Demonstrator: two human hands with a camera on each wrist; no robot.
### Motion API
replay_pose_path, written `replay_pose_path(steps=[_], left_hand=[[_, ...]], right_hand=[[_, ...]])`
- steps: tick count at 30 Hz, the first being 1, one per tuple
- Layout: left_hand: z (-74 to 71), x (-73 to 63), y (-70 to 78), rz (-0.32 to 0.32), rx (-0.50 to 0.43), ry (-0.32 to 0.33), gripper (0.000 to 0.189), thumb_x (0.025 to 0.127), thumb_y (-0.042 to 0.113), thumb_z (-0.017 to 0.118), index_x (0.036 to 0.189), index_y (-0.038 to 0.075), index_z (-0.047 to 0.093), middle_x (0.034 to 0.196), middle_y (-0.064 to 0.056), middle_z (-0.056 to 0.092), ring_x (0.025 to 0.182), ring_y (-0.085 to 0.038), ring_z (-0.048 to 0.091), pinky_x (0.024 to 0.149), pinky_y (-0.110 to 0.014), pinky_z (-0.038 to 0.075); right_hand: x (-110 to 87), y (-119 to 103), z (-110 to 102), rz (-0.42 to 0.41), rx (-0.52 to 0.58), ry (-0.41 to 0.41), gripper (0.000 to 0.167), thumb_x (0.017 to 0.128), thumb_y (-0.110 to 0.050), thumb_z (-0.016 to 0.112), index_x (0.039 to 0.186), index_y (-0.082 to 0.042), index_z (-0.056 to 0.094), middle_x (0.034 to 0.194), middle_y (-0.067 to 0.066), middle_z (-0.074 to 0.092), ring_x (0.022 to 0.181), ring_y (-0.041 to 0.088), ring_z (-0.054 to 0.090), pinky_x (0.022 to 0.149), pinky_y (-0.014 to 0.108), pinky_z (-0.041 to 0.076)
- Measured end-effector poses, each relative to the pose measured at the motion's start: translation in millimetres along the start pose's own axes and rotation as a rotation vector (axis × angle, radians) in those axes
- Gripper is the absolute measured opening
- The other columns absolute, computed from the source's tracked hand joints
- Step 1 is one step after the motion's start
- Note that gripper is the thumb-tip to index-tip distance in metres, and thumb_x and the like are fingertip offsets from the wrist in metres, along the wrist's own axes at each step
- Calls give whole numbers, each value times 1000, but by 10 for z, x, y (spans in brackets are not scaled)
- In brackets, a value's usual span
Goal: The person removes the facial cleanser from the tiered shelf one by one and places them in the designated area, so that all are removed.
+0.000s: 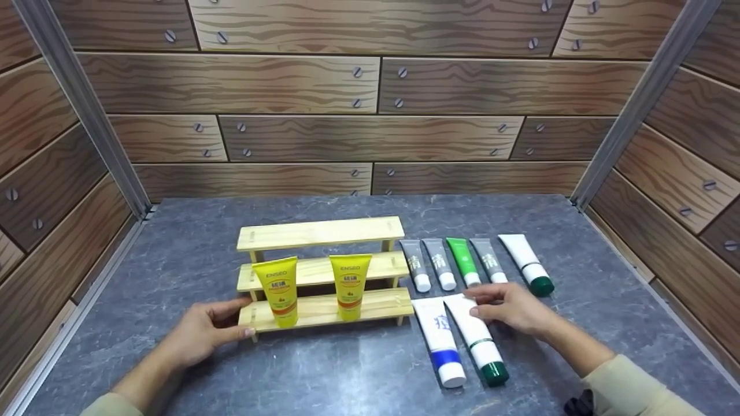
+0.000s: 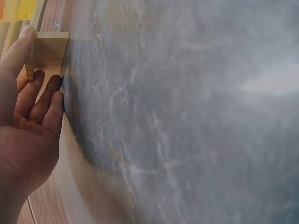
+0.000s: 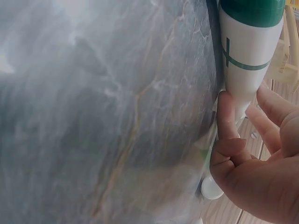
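A three-step wooden display rack point(image 1: 324, 232) stands on the grey marbled table, with two yellow squeeze tubes point(image 1: 277, 289) upright on its lowest step. My left hand point(image 1: 199, 335) holds the left end of that step, thumb on one side and fingers on the other; the left wrist view shows the thumb point(image 2: 21, 49) against the wood. On the right, my right hand point(image 1: 511, 309) pinches a white squeeze tube with a dark green cap point(image 1: 483, 344) near its flat end. This tube lies beside a white tube with a blue band point(image 1: 439, 341).
Behind the right hand lies a row of smaller tubes: several grey ones point(image 1: 439, 263) and a green one point(image 1: 462, 260). Another white tube with a green cap point(image 1: 525, 260) lies at the row's right end. Wood-patterned walls point(image 1: 300, 138) enclose the table.
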State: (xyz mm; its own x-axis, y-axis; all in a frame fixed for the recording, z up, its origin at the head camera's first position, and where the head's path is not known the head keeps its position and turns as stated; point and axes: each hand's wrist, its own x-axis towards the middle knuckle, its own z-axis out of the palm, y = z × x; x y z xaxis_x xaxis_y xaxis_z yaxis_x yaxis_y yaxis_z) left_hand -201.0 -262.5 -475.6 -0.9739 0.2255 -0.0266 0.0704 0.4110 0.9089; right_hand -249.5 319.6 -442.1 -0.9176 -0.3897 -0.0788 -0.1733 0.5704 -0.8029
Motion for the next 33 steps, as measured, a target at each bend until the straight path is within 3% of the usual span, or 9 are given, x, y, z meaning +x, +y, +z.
replay_pose_path(steps=[13,19,23,28,33], left_hand=[[5,4,3,25,-25,-5,69,89,20,88,144,-8,58,138,-25,66,121,-30,68,93,-21,55],[8,7,4,22,-16,-2,69,88,20,89,144,-7,58,138,-25,66,120,-30,69,93,-22,56],[9,3,-1,12,1,2,70,88,22,89,144,-6,59,138,-25,66,120,-31,69,93,-22,56],[3,2,-16,8,16,1,70,88,23,89,145,-5,59,139,-25,66,122,-33,68,95,-22,56],[5,7,-27,6,6,4,70,88,23,89,145,-5,59,140,-25,65,124,-34,67,96,-23,56]], right_hand=[[-74,4,-49,2,34,-48,48,101,-21,76,138,7,65,138,25,67,122,37,66,85,25,59],[-115,-25,-107,51,53,-50,51,100,-24,77,140,5,65,136,28,67,106,28,73,85,31,62],[-145,-54,-179,50,76,-26,53,99,-22,78,141,7,63,132,34,65,95,32,76,85,39,64],[-168,-160,-273,12,66,4,53,100,-19,77,141,9,61,131,35,64,93,38,75,85,43,64],[-168,-383,-388,-30,34,32,51,100,-19,76,142,6,61,133,31,66,95,32,74,89,36,63]])
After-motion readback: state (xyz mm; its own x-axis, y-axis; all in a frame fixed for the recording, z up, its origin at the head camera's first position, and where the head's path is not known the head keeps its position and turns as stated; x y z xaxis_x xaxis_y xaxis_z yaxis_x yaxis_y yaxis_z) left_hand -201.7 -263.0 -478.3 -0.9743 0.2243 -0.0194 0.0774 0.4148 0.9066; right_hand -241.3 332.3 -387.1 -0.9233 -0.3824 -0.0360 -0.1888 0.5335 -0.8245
